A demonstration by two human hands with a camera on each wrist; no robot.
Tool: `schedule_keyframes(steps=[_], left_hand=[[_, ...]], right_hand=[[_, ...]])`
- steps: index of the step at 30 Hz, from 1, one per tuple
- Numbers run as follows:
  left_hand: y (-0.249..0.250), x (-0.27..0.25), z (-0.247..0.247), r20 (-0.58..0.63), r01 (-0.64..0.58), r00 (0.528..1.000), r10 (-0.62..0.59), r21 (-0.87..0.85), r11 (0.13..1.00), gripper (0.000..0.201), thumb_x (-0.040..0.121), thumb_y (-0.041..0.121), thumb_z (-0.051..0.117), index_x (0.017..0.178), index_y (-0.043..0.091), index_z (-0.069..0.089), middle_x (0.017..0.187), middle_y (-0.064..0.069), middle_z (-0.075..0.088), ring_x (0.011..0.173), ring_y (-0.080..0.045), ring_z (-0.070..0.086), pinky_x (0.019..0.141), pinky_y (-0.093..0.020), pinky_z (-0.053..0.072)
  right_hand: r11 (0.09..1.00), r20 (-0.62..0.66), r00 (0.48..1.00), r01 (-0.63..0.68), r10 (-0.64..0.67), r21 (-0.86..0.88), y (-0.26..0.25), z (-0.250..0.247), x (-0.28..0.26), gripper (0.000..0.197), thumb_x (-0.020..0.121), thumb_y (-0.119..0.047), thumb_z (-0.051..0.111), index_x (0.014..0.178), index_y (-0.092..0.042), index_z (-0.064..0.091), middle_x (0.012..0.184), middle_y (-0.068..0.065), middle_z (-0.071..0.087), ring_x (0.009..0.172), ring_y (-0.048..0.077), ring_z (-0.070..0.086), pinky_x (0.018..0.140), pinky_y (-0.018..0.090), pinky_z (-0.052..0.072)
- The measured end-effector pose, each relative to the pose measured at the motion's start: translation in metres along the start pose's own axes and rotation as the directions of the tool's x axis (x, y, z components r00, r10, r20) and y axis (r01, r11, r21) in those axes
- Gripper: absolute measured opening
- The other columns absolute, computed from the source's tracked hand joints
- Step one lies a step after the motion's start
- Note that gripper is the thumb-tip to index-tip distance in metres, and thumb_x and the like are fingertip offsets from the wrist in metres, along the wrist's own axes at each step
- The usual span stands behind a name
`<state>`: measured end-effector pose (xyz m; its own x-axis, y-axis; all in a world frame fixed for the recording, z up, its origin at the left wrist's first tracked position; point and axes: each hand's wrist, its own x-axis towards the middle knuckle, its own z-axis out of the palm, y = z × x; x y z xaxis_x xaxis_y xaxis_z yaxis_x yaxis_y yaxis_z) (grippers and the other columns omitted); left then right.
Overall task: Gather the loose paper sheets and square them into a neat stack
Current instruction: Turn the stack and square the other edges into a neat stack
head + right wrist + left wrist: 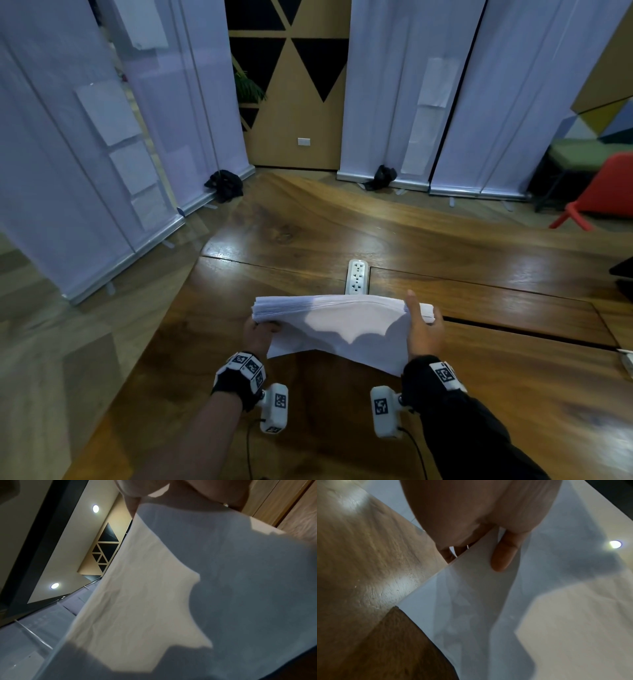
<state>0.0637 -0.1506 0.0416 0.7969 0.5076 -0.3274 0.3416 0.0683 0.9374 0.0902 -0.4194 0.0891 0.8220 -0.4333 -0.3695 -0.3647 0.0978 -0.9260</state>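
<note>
A thick bundle of white paper sheets is held above the wooden table, tilted with its upper edge away from me. My left hand grips the bundle's left side, thumb on the near face. My right hand grips the right side, thumb stretched up along the edge. The paper fills the left wrist view. In the right wrist view the sheets cover most of the picture, with fingertips at the top edge. The lower corners hang unevenly.
A white power strip lies on the table just behind the bundle. White roll-up banners stand left and behind. A red chair is at the far right. A dark object sits at the table's right edge.
</note>
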Motion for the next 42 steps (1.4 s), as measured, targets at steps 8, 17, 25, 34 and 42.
schedule_keyframes(steps=[8,17,25,34,42], left_hand=[[0.003,-0.011,0.0,0.041,-0.12,0.992,0.121,-0.033,0.992,0.065,0.053,0.019,0.073,0.11,-0.008,0.058,0.093,-0.014,0.065,0.093,-0.034,0.063,0.079,-0.036,0.054],[0.042,-0.04,0.018,-0.211,-0.222,0.958,0.193,-0.128,0.967,0.024,0.078,0.041,0.071,0.075,0.032,0.049,0.076,0.011,0.054,0.07,0.001,0.049,0.064,-0.015,0.035],[0.042,-0.026,0.025,-0.312,-0.181,0.941,0.129,-0.144,0.973,0.035,0.077,0.04,0.072,0.086,0.009,0.059,0.074,0.004,0.058,0.069,-0.011,0.055,0.06,-0.021,0.037],[0.046,-0.027,0.026,-0.337,-0.181,0.934,0.12,-0.158,0.971,0.04,0.077,0.047,0.07,0.086,0.01,0.058,0.074,0.004,0.058,0.067,-0.007,0.053,0.058,-0.019,0.034],[0.047,-0.016,0.028,-0.377,-0.153,0.922,0.089,-0.142,0.978,0.026,0.08,0.032,0.069,0.083,0.011,0.055,0.071,0.002,0.055,0.063,-0.012,0.05,0.057,-0.024,0.038]], right_hand=[[0.999,-0.044,0.999,-0.018,0.017,-0.026,0.002,0.003,0.004,0.086,0.079,-0.06,0.063,0.148,-0.019,0.033,0.156,0.01,0.033,0.141,0.033,0.034,0.111,0.049,0.033],[0.999,-0.048,0.999,0.011,-0.013,-0.031,0.005,0.003,0.003,0.087,0.082,-0.057,0.062,0.151,-0.017,0.027,0.158,0.01,0.028,0.143,0.034,0.03,0.114,0.052,0.03],[0.999,-0.04,0.999,0.02,-0.022,-0.045,0.004,0.002,0.002,0.091,0.079,-0.057,0.065,0.151,-0.016,0.025,0.157,0.012,0.029,0.142,0.035,0.03,0.113,0.053,0.03],[0.998,-0.01,0.998,0.061,-0.061,-0.028,0.005,0.004,0.002,0.098,0.062,-0.076,0.064,0.138,-0.017,0.045,0.138,0.009,0.05,0.126,0.032,0.046,0.102,0.049,0.04],[0.997,0.003,0.997,0.078,-0.078,-0.008,0.006,0.001,0.005,0.081,0.07,-0.063,0.068,0.134,-0.017,0.049,0.142,0.012,0.049,0.133,0.037,0.043,0.102,0.052,0.039]])
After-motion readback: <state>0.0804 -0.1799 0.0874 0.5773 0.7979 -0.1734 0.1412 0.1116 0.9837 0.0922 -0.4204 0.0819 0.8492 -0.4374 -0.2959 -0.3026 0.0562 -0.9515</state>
